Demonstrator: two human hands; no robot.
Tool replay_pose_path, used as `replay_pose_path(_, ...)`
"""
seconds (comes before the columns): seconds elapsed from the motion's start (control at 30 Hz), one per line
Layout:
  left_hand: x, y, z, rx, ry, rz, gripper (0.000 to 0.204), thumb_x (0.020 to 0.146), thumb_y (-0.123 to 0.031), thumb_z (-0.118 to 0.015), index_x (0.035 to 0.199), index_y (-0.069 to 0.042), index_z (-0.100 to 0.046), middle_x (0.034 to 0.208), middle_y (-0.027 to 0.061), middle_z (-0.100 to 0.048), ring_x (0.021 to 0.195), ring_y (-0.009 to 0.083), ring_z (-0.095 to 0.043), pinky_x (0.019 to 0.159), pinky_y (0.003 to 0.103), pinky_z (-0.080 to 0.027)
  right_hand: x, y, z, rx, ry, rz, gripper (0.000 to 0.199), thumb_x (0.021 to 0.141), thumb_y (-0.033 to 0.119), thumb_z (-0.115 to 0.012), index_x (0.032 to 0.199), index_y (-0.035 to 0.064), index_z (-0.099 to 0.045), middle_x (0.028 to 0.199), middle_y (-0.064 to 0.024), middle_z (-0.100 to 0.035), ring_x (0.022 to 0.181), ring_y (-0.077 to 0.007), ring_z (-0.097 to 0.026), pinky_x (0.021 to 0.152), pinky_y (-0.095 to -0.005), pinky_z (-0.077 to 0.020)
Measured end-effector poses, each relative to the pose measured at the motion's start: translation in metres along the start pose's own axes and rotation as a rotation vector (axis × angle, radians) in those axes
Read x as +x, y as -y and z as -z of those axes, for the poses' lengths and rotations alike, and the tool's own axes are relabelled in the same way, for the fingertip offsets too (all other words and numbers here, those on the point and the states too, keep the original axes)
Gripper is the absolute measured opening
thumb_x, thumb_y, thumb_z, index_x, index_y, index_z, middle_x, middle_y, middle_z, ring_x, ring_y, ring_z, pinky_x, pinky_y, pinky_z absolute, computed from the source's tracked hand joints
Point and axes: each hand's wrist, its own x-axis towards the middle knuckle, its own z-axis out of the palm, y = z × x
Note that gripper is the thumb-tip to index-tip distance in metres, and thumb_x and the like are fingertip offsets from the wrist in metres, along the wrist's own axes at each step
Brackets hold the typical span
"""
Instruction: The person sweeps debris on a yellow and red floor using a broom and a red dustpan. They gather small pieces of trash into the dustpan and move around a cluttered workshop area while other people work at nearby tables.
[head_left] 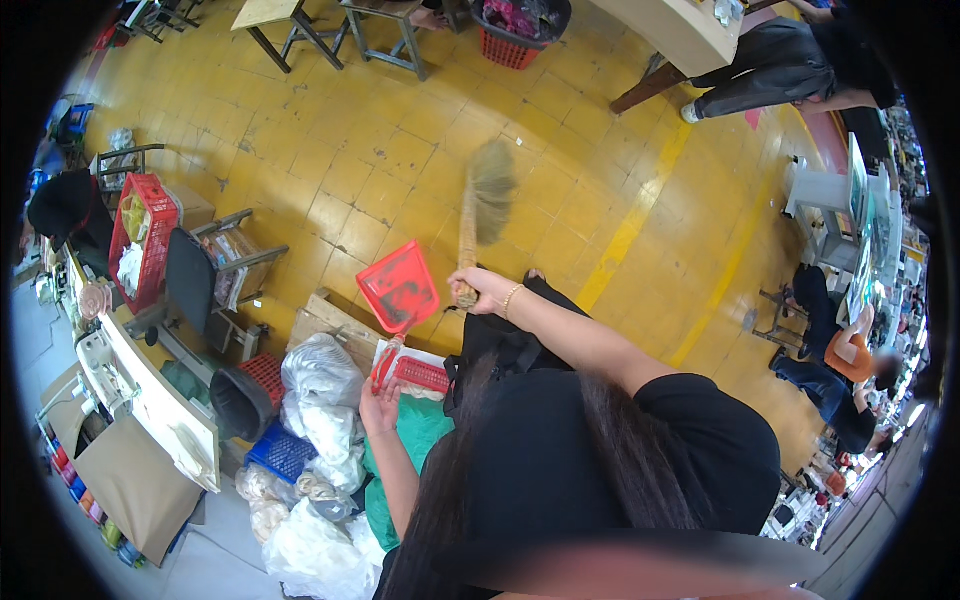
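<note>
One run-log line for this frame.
left hand: holding red dustpan by handle | right hand: gripping broom | broom head: apart from dustpan | floor: yellow tiles

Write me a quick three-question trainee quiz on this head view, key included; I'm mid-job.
1. Multiple choice: what does the right hand grip? (a) a stool (b) a broom (c) a basket
2. True or false: the left hand holds the red dustpan by its handle.
3. Fill in: the tiles of the floor are mostly ____.

Key: 1. b; 2. true; 3. yellow.
</note>
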Motion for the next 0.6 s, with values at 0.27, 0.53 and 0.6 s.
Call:
replay_pose_path(0.27, 0.017, 0.008, 0.018, 0.033, 0.181, -0.018, 0.02, 0.086, -0.025, -0.053, 0.092, -0.006, -0.05, 0.087, 0.0122, -0.056, 0.081, 0.0263, -0.06, 0.073, 0.038, -0.049, -0.072, 0.081, 0.039, 0.242, 0.342, -0.094, 0.01, 0.086, 0.002, -0.048, 0.093, -0.0024, -0.043, 0.057, 0.0027, -0.042, 0.043, -0.004, -0.043, 0.037, -0.0183, -0.0397)
replay_pose_path(0.53, 0.023, 0.007, -0.043, 0.18, 0.058, 0.144, 0.031, 0.084, -0.04, -0.053, 0.072, -0.013, -0.046, 0.065, 0.0045, -0.052, 0.064, 0.0209, -0.057, 0.061, 0.034, -0.049, -0.282, 0.122, 0.112, -0.195, -0.041, 0.235, 0.023, 0.08, 0.004, -0.052, 0.102, -0.0016, -0.047, 0.061, -0.0018, -0.047, 0.042, -0.0046, -0.044, 0.037, -0.0198, -0.0404)
replay_pose_path(0.6, 0.02, 0.014, -0.075, 0.262, 0.003, 0.135, 0.039, 0.084, -0.047, -0.051, 0.065, -0.015, -0.043, 0.059, 0.0031, -0.05, 0.057, 0.0205, -0.056, 0.052, 0.032, -0.048, -0.299, 0.137, 0.112, -0.554, -0.288, 0.403, 0.02, 0.077, 0.003, -0.054, 0.095, 0.0006, -0.046, 0.062, -0.0024, -0.049, 0.042, -0.006, -0.046, 0.037, -0.0217, -0.0406)
